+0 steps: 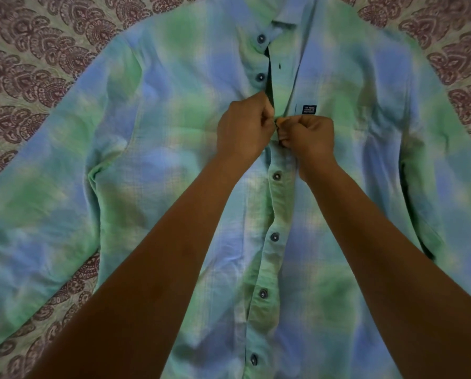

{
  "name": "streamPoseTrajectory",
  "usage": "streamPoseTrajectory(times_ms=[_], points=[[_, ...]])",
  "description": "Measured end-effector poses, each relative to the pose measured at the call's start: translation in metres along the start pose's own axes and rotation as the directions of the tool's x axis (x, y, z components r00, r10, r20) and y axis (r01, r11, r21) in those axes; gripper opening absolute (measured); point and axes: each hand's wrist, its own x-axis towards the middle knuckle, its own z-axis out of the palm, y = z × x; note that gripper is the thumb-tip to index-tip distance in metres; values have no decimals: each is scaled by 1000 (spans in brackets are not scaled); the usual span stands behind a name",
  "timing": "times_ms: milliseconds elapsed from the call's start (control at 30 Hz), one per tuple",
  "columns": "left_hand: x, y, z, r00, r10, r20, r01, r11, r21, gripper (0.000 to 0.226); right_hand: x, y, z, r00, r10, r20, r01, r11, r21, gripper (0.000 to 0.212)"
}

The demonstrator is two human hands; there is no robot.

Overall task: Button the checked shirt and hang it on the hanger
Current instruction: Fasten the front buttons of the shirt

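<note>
Fingers: the left hand's fingers [267, 123] and the right hand's fingers [284, 124] are curled tight and meet knuckle to knuckle, pinching cloth between them; the button beneath them is hidden, so whether it is through its hole cannot be told.
Left hand: the left hand [245, 127] grips the button-side edge of the shirt front, back of the hand up.
Right hand: the right hand [309, 136] grips the facing edge, just below the label and touching the left hand.
Placket: the placket [279, 203] is closed from the hands down towards the near edge of the bedspread, and gapes slightly above them.
Lower buttons: four lower buttons [274, 237] sit fastened in a line below the hands.
Upper buttons: two upper buttons [260, 77] lie unfastened above the hands, beside the dark gap.
Label: a small dark label [309, 109] is sewn on the chest just beside the placket.
Checked shirt: the checked shirt [152, 165], blue and green, lies flat and front up, collar towards the far edge of the bedspread, sleeves spread out towards the left and right edges.
Bedspread: the bedspread [29, 58], pale with maroon paisley, shows at the far corners and along the left edge.
</note>
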Motion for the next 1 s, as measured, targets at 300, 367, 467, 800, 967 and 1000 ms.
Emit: streamPoseTrajectory(times_ms=[300,367,467,800,967,1000], points=[[3,1,-2,764,-541,353,618,453,-643,24,-16,-2,11,995,25,-96,-11,989,146,27],[0,-4,0,935,-339,108,348,810,-472,15,-15,-7,9,989,142,-41,-126,957,260,27],[-8,-12,-2,996,72,-47,-76,994,-79,8,-14,-15,6,977,199,78,-213,924,317,21],[22,-14,-17,971,-66,-228,17,977,-210,7,-8,-25,-1,947,-315,-58,284,910,-301,13],[47,-7,-20,981,12,-194,-27,997,-78,23,11,-44,13,860,-496,123,479,701,-528,53],[50,-7,-19,985,24,-169,-29,999,-26,25,16,-47,17,852,-499,160,487,643,-591,57]])
